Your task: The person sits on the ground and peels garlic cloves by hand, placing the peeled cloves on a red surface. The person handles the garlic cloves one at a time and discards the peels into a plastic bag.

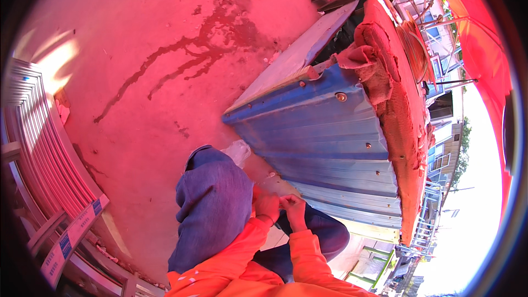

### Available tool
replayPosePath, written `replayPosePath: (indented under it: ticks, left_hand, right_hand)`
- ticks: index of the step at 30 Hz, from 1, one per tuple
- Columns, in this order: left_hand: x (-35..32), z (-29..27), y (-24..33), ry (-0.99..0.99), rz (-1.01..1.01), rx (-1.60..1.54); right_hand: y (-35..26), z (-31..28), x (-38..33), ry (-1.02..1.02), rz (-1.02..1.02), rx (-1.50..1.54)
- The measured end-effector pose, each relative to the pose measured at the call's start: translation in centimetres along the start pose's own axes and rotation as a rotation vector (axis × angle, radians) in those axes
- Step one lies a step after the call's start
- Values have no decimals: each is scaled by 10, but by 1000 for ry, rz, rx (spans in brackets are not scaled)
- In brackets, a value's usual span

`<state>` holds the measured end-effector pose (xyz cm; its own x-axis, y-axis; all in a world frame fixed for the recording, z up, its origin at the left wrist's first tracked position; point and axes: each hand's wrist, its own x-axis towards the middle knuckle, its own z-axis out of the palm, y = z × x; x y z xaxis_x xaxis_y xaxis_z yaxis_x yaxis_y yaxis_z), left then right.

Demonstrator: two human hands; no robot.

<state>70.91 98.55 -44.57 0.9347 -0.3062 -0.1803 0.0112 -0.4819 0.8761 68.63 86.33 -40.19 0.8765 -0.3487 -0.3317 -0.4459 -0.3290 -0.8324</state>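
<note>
Single head view, steeply downward, close over the hands (280, 208).

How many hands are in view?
2: the left hand and right hand, touching in front of the knees, by the blue metal sheet. Anything between the fingers is hidden.

Two hands (268, 205) (294, 209), one blue corrugated metal sheet (324, 137)

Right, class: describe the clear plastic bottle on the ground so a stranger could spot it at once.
Start at the big blue corrugated metal panel slanting across the concrete floor. Follow its lower left edge down to the person's denim-clad knee. The plastic bottle lies between them, the only pale, see-through thing there.
</note>
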Motion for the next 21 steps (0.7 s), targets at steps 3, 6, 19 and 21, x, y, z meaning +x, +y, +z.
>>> replayPosePath:
  ticks: [3,6,19,21]
  left_hand:
    - [-3,-2,-2,-46,-5,41]
    - [-8,-1,-15,47,111,82]
    - [0,-32,13,-306,187,135]
    - [24,-25,-45,-248,331,166]
  right_hand:
    - [7,4,-8,29,-21,-29]
    - [19,9,-12,77,-105,-204]
    - [36,9,-21,274,-98,-23]
    - [32,23,-5,205,-37,28]
